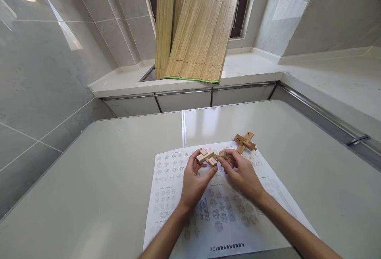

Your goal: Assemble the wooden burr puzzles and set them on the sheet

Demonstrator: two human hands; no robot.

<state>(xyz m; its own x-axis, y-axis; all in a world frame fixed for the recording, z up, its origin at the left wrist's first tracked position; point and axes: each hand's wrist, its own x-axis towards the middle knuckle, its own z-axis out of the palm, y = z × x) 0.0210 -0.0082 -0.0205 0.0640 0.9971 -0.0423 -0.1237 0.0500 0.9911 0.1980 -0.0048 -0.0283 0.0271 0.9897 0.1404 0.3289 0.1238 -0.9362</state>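
Both hands meet over a printed sheet (226, 211) on a smooth, pale grey table (89, 187). The left hand (195, 181) curls its thumb and fingers around a cluster (207, 157) of notched, light wooden blocks, square-cut and matte. The right hand (242, 175) pinches a single block (224, 155) between thumb and fingertips and holds it against the right end of the cluster; the two seem to touch, though the joint is too small to read surely. Both pieces sit just above the sheet's far half. A cross (245, 142) of the same wood, already locked together, lies at the sheet's far right corner, near the right hand but apart from it. The sheet is white paper covered in rows of small grey diagrams, its near edge close to the table's near edge. A thin seam (182, 126) splits the tabletop down the middle. The table has rounded corners and wide bare room to left and right. Beyond it runs a white counter (253, 68) beneath glossy grey wall tiles, with a ribbed bamboo mat (196, 33), green-edged, leaning against the window.
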